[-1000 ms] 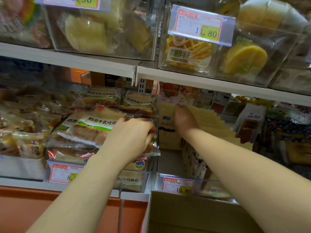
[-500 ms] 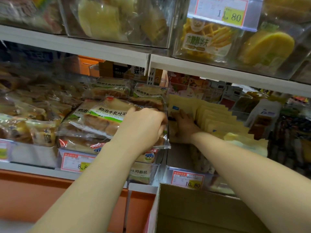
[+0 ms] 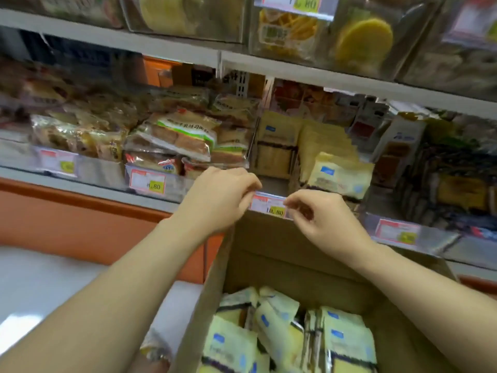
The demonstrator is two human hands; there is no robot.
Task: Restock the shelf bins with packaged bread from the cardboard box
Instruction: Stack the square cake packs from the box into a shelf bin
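Observation:
An open cardboard box (image 3: 271,267) stands below the shelf, holding several yellow bread packs (image 3: 285,335) on end. Matching yellow packs (image 3: 336,168) fill the right part of the clear shelf bin (image 3: 271,184) behind the 10.80 price tag (image 3: 269,207); its left front floor is bare. My left hand (image 3: 220,200) and my right hand (image 3: 322,222) hover over the box's far edge in front of that tag, fingers loosely curled, holding nothing. Green-labelled toast packs (image 3: 183,135) are piled in the bin to the left.
The upper shelf (image 3: 161,47) carries clear bins of yellow cakes and snacks. Dark packaged goods (image 3: 446,184) fill the bin on the right. An orange base panel (image 3: 80,216) runs under the shelf, with pale floor at lower left.
Both hands have drawn back out of the shelf bins to the box's far edge. The left hand has let go of the toast pack. The view has tilted down onto the box.

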